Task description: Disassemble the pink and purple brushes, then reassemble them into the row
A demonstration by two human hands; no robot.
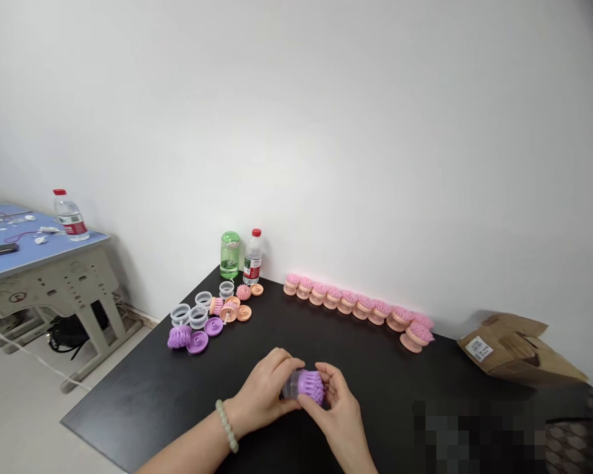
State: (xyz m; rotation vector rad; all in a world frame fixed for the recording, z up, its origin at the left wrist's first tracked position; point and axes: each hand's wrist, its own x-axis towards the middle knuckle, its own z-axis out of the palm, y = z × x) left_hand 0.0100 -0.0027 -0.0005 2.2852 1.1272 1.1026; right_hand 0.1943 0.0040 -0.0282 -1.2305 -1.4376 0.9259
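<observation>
Above the black table, my left hand (263, 390), with a beaded bracelet on its wrist, is closed on a clear plastic ring (291, 387). My right hand (340, 409) has its thumb and fingers around a purple bristle brush head (311, 386), which sits against the ring's right side. How far the two parts fit together cannot be made out. Ahead and to the left lie loose parts: another purple brush head (179, 337), purple discs (197, 342), clear rings (180, 315), and orange discs (244, 313) with pink brush heads (243, 292).
Along the wall runs a row of pink-and-orange scrub brushes (346, 301). A green bottle (230, 255) and a red-capped water bottle (252, 258) stand at the back corner. An open cardboard box (518, 355) lies right. A blue-topped desk (34, 247) is far left.
</observation>
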